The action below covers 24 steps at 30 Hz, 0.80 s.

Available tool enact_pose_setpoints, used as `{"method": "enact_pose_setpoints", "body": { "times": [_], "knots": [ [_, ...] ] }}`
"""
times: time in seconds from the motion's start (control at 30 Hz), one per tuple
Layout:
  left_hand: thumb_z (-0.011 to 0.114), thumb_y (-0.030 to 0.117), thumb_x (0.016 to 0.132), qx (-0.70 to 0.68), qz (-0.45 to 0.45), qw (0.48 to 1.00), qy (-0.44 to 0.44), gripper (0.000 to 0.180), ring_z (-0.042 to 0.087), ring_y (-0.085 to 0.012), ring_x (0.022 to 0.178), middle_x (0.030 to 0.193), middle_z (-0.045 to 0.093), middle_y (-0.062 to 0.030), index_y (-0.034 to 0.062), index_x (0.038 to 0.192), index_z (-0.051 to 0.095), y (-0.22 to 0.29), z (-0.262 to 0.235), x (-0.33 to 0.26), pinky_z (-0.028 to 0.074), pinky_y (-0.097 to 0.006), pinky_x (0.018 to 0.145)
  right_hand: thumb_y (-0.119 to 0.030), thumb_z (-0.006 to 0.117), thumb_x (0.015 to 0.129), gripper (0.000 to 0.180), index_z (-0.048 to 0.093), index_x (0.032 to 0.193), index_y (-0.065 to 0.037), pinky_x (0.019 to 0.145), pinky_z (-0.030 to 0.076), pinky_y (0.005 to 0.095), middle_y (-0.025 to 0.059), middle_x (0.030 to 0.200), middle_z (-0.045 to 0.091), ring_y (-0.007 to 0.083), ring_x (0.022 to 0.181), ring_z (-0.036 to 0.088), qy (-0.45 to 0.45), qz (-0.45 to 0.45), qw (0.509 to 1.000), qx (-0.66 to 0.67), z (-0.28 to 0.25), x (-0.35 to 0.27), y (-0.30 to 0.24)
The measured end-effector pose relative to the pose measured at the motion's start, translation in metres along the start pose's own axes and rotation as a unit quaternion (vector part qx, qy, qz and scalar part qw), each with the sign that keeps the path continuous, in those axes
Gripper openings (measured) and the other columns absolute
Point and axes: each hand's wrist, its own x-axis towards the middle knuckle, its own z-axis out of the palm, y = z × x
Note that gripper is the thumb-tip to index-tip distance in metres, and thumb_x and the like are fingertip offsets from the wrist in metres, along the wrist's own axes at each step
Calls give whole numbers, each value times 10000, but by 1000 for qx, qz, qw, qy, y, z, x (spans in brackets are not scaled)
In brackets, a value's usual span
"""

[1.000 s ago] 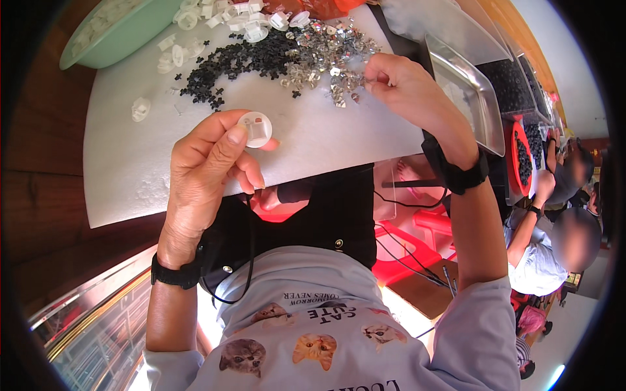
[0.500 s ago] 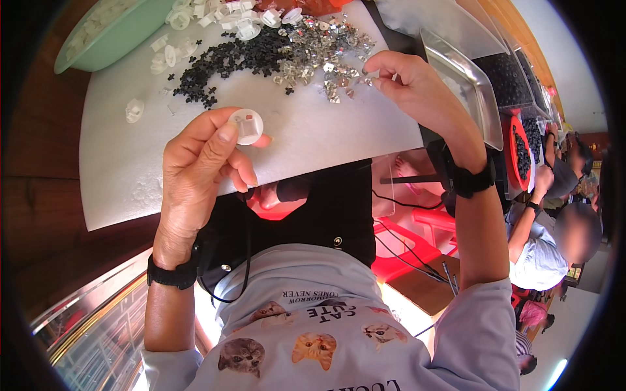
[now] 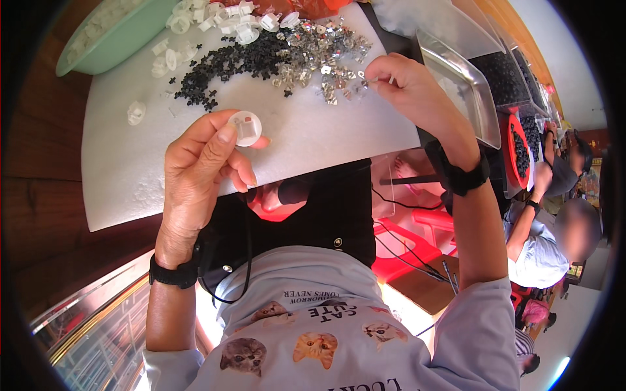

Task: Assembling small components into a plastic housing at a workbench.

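Observation:
My left hand (image 3: 203,156) pinches a round white plastic part (image 3: 247,129) between thumb and fingers, above the near edge of the white work surface. A raised square shape shows on the part's face, with a small reddish spot beside it. My right hand (image 3: 407,85) is at the right edge of a pile of small shiny metal pieces (image 3: 329,55). Its thumb and forefinger are pinched together on what looks like one small metal piece. Left of that pile, touching it, lies a heap of small black cross-shaped pieces (image 3: 228,68).
More white plastic parts (image 3: 244,29) lie behind the heaps, and a single one (image 3: 135,113) sits at the left. A green bowl (image 3: 124,32) of white pieces stands at far left. Right of the white surface (image 3: 130,176) is a metal tray (image 3: 486,124). Another person (image 3: 541,241) sits further right.
My right hand has closed its thumb and forefinger together at the metal pile and shifted slightly. My left hand keeps the white part in nearly the same place.

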Motion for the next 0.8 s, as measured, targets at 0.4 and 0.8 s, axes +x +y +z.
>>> {"method": "enact_pose_setpoints", "body": {
  "times": [0.4, 0.8],
  "knots": [
    [507, 251, 971, -3, 6, 1000, -1, 331, 578, -88, 563, 913, 678, -134, -27, 1140, 570, -1, -1, 0, 452, -204, 532, -83, 562, 799, 103, 589, 841, 7, 667, 459, 395, 190, 783, 587, 370, 743, 574, 16, 9, 999, -35, 4, 0, -6],
    [462, 237, 988, 9, 24, 1000, -4, 322, 570, -97, 558, 918, 669, -170, -15, 1164, 556, -3, -3, 0, 464, -214, 502, -88, 560, 813, 56, 575, 802, -34, 653, 460, 424, 149, 812, 587, 358, 761, 584, -8, -3, 999, -48, 7, -18, -25]
  ]
}}
